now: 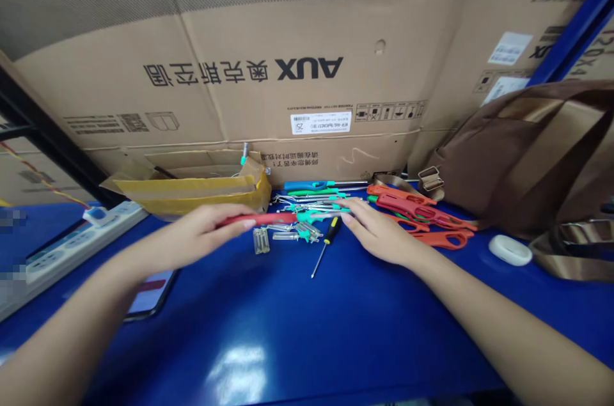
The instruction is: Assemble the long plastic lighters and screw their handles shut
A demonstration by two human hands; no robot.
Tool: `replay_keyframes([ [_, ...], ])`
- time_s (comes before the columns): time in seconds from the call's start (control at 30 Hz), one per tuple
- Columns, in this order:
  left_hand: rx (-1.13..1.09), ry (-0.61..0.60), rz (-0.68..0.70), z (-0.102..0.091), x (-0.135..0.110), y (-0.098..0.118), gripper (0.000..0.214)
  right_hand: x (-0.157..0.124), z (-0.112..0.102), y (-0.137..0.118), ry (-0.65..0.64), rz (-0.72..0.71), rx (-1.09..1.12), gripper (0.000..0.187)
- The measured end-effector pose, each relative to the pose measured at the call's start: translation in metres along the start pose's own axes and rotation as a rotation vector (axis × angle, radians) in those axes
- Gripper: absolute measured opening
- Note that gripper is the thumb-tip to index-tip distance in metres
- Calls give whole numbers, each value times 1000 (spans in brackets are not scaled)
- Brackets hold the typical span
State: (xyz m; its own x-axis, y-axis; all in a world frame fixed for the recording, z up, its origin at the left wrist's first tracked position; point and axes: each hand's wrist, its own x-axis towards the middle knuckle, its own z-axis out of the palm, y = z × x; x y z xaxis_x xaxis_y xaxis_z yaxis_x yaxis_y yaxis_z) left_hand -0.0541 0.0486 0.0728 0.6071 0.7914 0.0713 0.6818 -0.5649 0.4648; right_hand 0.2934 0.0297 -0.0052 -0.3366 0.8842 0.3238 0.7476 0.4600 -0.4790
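My left hand (218,227) is closed around a long red plastic piece (273,218), which looks like the handle shell of a stick lighter. At its right end is a teal and clear lighter insert (316,217); whether the two are joined or only overlap I cannot tell. The fingers of my right hand (377,230) are closed at the insert's right end, partly hiding it. Behind and below lie metal-and-teal lighter parts (316,204) and small clear fuel tanks (261,241). A black and yellow screwdriver (330,231) lies just left of my right hand.
Red and orange handle shells (412,208) lie to the right, near a white oval object (510,250) and a brown bag (527,163). On the left are a yellow-edged cardboard box (201,195), a power strip (86,240) and a phone (151,297). Cardboard (215,22) walls the back.
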Motion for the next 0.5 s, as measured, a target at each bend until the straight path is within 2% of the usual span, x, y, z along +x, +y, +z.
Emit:
replay_keyframes([
  [0.03, 33, 20, -25, -12, -1, -1, 46, 1, 0, 2, 38, 32, -13, 51],
  [0.1, 120, 161, -44, -30, 1, 0, 53, 1, 1, 3, 64, 55, -29, 54],
  [0.17, 180, 284, -45, -38, 7, 3, 56, -1, 2, 1, 10, 2, -44, 51],
  [0.2, 199, 280, -9, -37, 13, 6, 56, -2, 2, -1, -41, -49, -76, 49],
  [0.33, 324, 270, 149, -12, 49, 14, 54, -7, 4, -7, -233, -208, -236, 49],
  [0.5, 412, 214, 188, 31, 104, 8, 45, -7, -1, -13, -274, -160, -299, 33],
])
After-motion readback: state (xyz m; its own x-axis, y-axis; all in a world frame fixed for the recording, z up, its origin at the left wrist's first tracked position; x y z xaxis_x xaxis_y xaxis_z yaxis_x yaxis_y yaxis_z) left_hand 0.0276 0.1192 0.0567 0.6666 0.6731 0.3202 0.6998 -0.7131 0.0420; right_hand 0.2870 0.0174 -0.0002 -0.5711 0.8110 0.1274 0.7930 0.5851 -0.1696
